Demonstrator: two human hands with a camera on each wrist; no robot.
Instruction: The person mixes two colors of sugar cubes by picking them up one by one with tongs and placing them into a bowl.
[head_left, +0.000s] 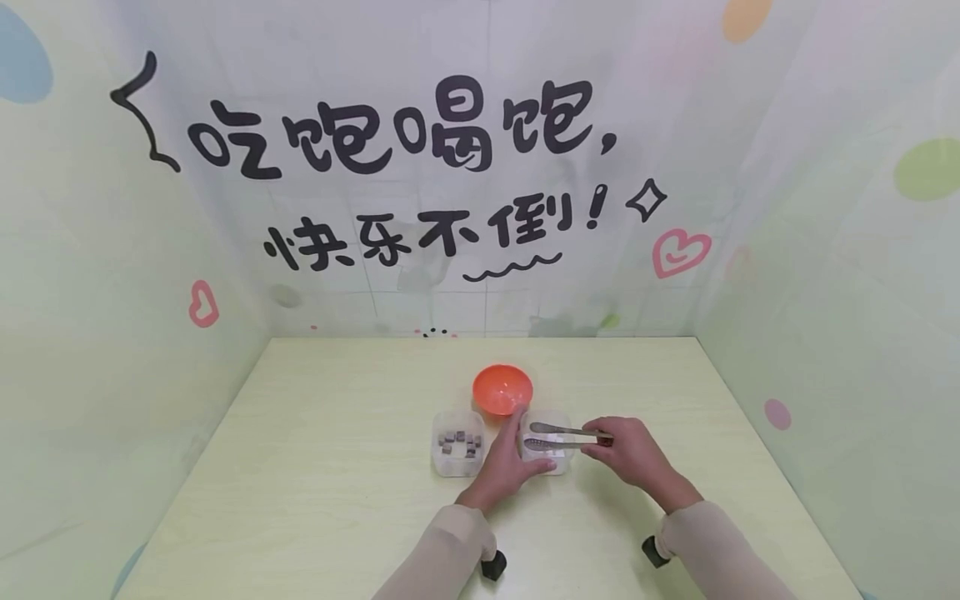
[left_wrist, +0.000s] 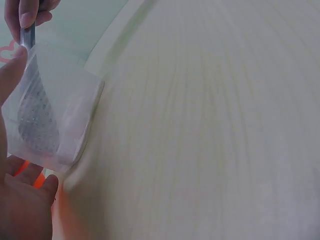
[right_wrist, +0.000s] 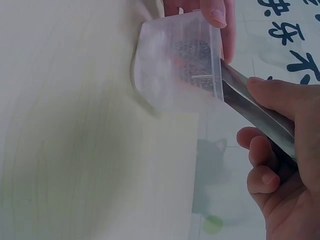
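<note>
My right hand grips a pair of metal tongs by the handle end. Their perforated heads show through the wall of a clear plastic container, so they are inside it; in the head view the two arms are spread apart. With thumb and fingers on opposite sides, my left hand holds that same container, which stands on the table. Whether anything lies between the tong heads I cannot tell. A second clear container, left of my left hand, has several small dark cubes in it.
An orange bowl stands just behind the two containers, close to my left fingertips. The pale wooden table has walls on its left, right and far sides. Black writing covers the back wall.
</note>
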